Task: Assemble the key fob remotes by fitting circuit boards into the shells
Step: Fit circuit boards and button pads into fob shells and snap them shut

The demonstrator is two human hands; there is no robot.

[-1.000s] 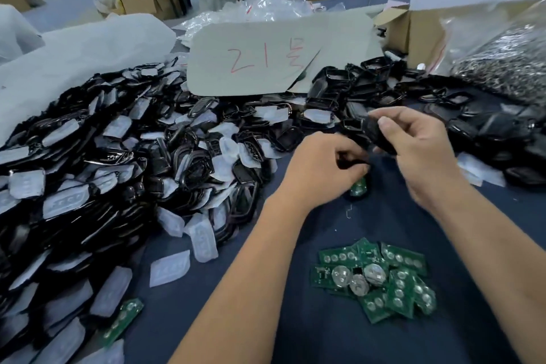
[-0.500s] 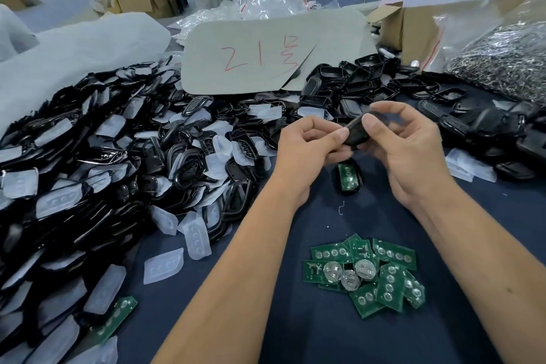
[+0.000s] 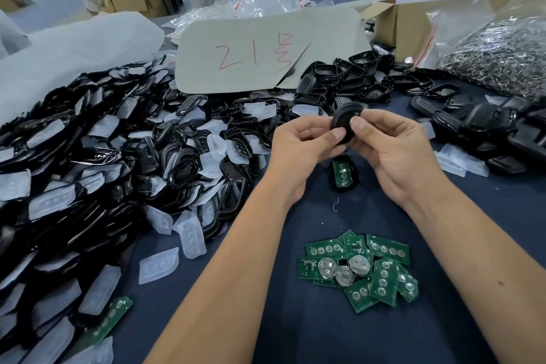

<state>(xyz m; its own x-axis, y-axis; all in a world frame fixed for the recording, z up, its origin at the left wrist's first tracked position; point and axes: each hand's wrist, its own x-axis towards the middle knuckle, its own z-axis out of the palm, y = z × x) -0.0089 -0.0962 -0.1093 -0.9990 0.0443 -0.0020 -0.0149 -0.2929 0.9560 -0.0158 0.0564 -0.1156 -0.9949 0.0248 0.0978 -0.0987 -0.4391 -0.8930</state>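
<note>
A black shell (image 3: pixel 344 122) is held up above the table between both hands, near the middle of the view. The left hand (image 3: pixel 301 148) pinches its lower left edge with thumb and curled fingers; the right hand (image 3: pixel 390 151) grips its right side, the thumb pressed on its face. Directly below them, a second shell with a green circuit board (image 3: pixel 342 170) seated in it lies on the dark blue tabletop (image 3: pixel 295 328). Nearer the person sits a small heap of loose green circuit boards (image 3: pixel 359 270), some showing round silver battery holders. To the left spreads a large pile of black shells and clear rubber pads (image 3: pixel 97 156). Behind is a grey card (image 3: pixel 266 56) marked in red.
</note>
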